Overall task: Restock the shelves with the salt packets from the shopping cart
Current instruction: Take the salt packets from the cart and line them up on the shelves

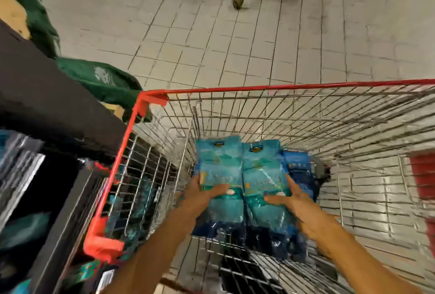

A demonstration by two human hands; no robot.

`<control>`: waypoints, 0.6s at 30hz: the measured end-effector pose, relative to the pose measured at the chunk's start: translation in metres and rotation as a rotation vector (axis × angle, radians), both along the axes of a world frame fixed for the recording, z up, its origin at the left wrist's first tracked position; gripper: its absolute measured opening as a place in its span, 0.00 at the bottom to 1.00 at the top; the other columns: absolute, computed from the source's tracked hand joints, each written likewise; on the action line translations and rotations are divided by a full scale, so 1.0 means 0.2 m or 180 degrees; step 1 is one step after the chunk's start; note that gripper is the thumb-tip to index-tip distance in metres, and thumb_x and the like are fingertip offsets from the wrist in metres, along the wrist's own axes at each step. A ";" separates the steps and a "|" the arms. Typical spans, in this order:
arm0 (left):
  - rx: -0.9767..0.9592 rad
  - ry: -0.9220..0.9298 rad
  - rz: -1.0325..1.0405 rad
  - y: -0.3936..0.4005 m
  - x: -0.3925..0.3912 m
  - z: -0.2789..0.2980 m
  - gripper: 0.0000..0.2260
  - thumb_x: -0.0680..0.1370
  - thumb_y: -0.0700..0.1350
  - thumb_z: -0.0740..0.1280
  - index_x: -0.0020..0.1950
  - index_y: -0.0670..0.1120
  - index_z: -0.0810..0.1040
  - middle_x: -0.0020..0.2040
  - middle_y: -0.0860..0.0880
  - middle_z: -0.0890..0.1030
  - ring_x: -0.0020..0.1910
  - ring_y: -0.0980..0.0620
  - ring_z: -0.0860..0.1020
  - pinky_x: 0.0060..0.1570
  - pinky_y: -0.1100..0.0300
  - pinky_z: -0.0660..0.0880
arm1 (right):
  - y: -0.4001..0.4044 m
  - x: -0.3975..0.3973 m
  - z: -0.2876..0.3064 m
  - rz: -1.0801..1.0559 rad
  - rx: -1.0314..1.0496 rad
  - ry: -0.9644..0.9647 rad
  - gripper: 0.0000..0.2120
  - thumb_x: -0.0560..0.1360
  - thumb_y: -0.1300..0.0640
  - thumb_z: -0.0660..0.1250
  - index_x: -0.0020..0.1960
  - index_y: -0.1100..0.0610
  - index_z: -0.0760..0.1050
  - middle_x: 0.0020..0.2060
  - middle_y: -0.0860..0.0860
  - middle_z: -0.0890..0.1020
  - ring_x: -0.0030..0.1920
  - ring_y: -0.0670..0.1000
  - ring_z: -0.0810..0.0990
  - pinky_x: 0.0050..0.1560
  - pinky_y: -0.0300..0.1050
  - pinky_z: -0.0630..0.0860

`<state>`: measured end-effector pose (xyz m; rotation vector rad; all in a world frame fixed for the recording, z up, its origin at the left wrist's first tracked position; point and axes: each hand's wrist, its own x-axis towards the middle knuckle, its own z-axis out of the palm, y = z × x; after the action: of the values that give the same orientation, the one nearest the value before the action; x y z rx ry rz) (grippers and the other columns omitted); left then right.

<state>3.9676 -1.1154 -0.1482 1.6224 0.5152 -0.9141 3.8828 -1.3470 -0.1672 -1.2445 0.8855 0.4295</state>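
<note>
The red-rimmed cart (259, 88) stands tight against the dark shelf (47, 95) beyond the left hand (202, 193); bare wire spreads past the right hand (294, 196). Both hands clasp two teal salt packets (240, 176) between them, thumbs on top.

Two teal salt packets (240, 176), one cart (259, 88)

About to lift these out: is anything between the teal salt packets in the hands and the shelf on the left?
Yes. The cart's red-rimmed left wall stands between the two teal salt packets and the shelf. The left hand and right hand hold the packets low inside the basket, so they must rise above the rim first.
</note>
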 end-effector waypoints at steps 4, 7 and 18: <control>0.0070 -0.0554 0.0454 0.24 -0.21 0.43 0.27 0.73 0.52 0.74 0.69 0.47 0.73 0.65 0.47 0.78 0.59 0.50 0.78 0.61 0.53 0.73 | 0.22 -0.15 0.37 0.0175 0.0030 -0.0354 0.43 0.54 0.60 0.82 0.66 0.47 0.71 0.63 0.43 0.76 0.65 0.50 0.74 0.67 0.53 0.72; -0.0138 -0.0786 0.0927 0.50 -0.41 0.75 0.23 0.73 0.58 0.71 0.66 0.52 0.76 0.54 0.56 0.82 0.55 0.53 0.79 0.64 0.51 0.71 | 0.44 -0.25 0.58 0.0205 0.0246 -0.0562 0.38 0.52 0.64 0.80 0.61 0.52 0.75 0.51 0.46 0.86 0.53 0.56 0.84 0.53 0.57 0.82; 0.0072 -0.2150 0.1945 1.36 -1.19 1.25 0.08 0.76 0.51 0.69 0.48 0.66 0.77 0.40 0.78 0.78 0.45 0.77 0.77 0.39 0.75 0.72 | 1.31 -0.51 1.16 0.1047 0.0897 -0.1333 0.30 0.56 0.55 0.79 0.58 0.56 0.79 0.50 0.60 0.86 0.46 0.62 0.86 0.39 0.57 0.83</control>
<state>3.7301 -0.8428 0.1011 1.5404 0.4914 0.1028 3.7817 -1.0844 0.0652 -1.1606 0.2530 0.5106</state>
